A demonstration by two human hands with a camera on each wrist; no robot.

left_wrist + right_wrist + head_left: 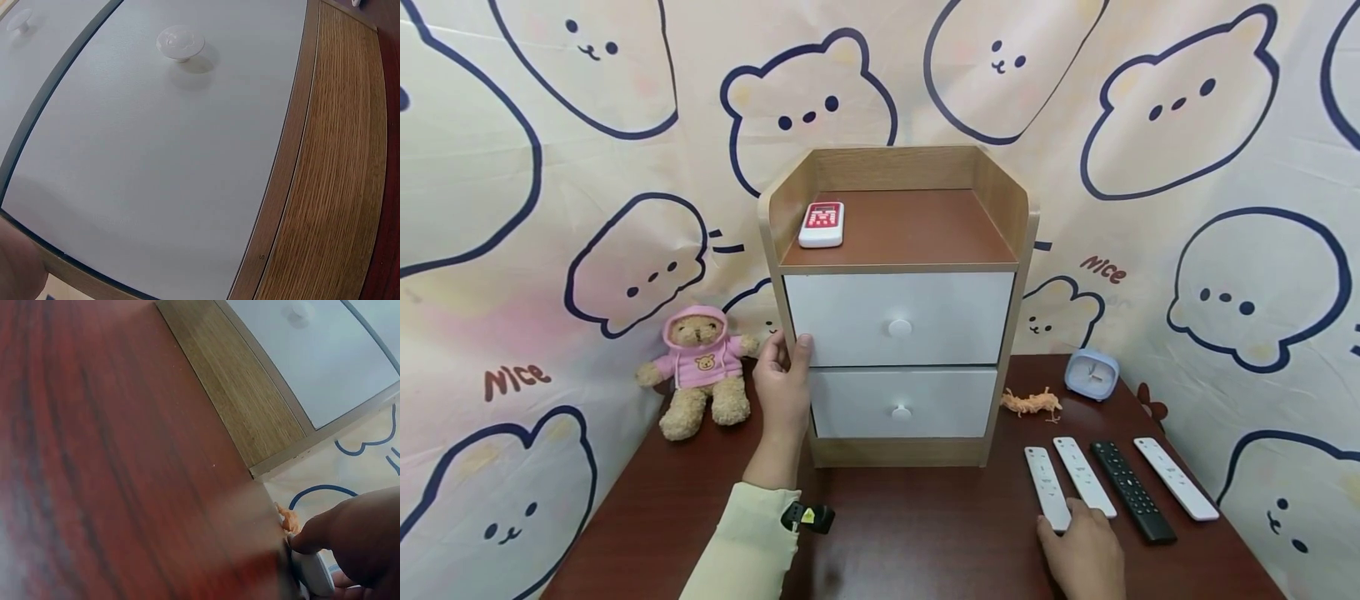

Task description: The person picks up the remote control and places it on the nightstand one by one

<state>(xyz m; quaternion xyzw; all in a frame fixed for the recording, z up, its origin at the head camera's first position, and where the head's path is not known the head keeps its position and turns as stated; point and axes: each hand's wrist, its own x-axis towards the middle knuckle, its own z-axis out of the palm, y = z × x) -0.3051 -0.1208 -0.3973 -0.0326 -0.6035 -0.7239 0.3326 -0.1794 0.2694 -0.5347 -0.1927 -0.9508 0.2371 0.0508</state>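
Note:
A small wooden cabinet [898,452] with two white drawers stands in the middle of the table, both drawers closed. My left hand [782,400] grips its left side edge, thumb at the front by the upper drawer [850,321], the other fingers around the side. At the right, my right hand [1084,550] holds the near end of the leftmost white remote control [1045,479]. In the right wrist view the thumb lies on one side of that remote and fingertips show on the other. A second white remote [1082,475] lies close beside this hand.
A black remote [1131,492] and another white remote [1176,479] lie farther right. Behind them are a blue clock [1092,374] and an orange figurine [1032,403]. A teddy bear [703,367] sits left of the cabinet. A red-and-white box-like item [822,225] rests on top.

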